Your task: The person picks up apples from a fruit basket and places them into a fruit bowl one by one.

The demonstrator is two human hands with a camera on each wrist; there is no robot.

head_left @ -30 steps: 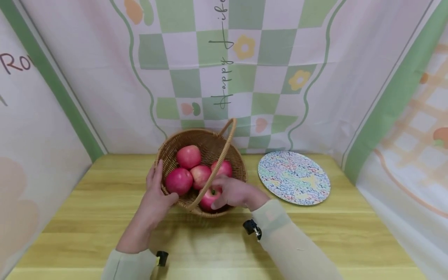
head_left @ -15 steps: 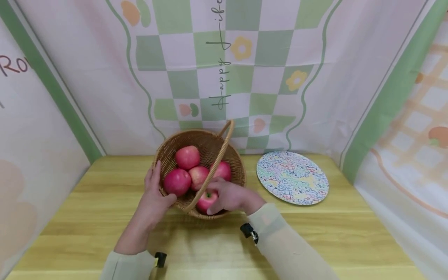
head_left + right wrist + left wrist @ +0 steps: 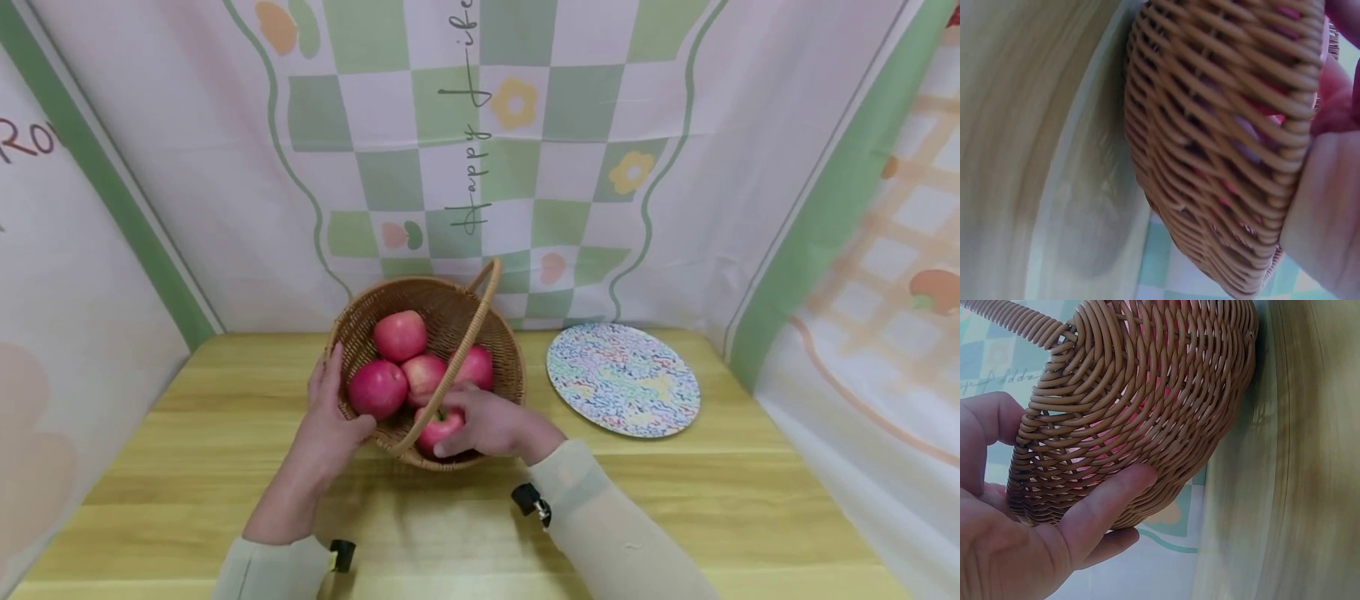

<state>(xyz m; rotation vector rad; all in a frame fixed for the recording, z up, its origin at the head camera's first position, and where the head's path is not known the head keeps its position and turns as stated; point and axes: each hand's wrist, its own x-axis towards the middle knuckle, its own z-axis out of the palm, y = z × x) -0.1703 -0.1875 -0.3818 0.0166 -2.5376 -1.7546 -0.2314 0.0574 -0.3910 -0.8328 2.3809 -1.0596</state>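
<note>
Cloth (image 3: 510, 171) behind basket (image 3: 447, 310) reads "Happy Life"

The hands (image 3: 327, 425) are bare, the sleeves (image 3: 622, 529) pale cream; a small black device (image 3: 525, 498) sits by each cuff (image 3: 562, 471), silvery metal showing on the right one.

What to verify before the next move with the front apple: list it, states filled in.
1. Right grip at the front apple: ok, thumb and fingers are on it.
2. Firmness of that hold: cannot tell.
3. Left grip on the basket: ok, it holds the rim.
4. Path clear of the handle: not ok, it crosses partly over the apple in the head view.
5. Patterned disc apart from the basket: ok, it lies to the right.
</note>
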